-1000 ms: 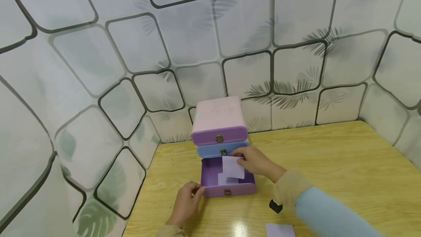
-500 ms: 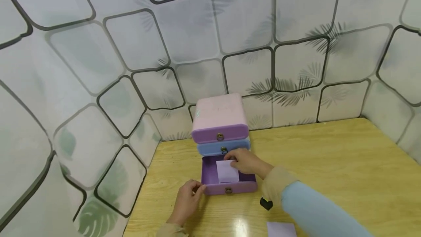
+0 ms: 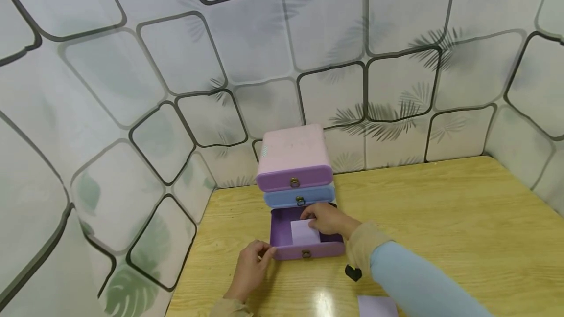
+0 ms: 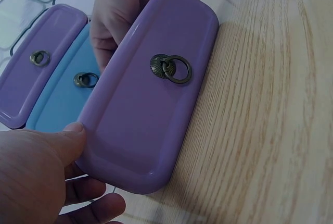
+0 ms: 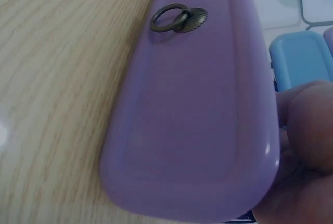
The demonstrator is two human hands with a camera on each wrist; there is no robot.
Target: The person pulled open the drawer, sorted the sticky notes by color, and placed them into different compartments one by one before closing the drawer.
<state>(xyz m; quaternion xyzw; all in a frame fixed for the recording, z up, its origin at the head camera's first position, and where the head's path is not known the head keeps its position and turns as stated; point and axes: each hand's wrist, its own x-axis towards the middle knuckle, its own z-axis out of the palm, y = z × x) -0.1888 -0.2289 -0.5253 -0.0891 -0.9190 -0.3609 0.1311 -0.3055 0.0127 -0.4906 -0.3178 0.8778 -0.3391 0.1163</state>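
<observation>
The bottom purple drawer (image 3: 277, 229) of a small drawer cabinet (image 3: 293, 148) is pulled out. My left hand (image 3: 248, 268) grips its front left corner; in the left wrist view the thumb lies on the rim, with fingers curled beside the corner. Reaching inside the drawer, my right hand (image 3: 328, 217) pinches a pale lilac square of paper (image 3: 303, 234) by its upper right part. The paper lies low over the drawer's floor. In the right wrist view the drawer front (image 5: 192, 109), with its bronze ring pull (image 5: 179, 20), hides the paper and part of the hand.
A blue drawer (image 3: 282, 198) and a purple top drawer (image 3: 273, 181) above are closed. Another lilac paper square (image 3: 377, 306) lies near the front of the wooden table (image 3: 440, 219). Patterned walls (image 3: 264, 53) stand behind and at both sides.
My right hand has lowered the paper square into the drawer, moving slightly left and down. It now covers the paper lying there earlier. The left hand stays at the drawer corner.
</observation>
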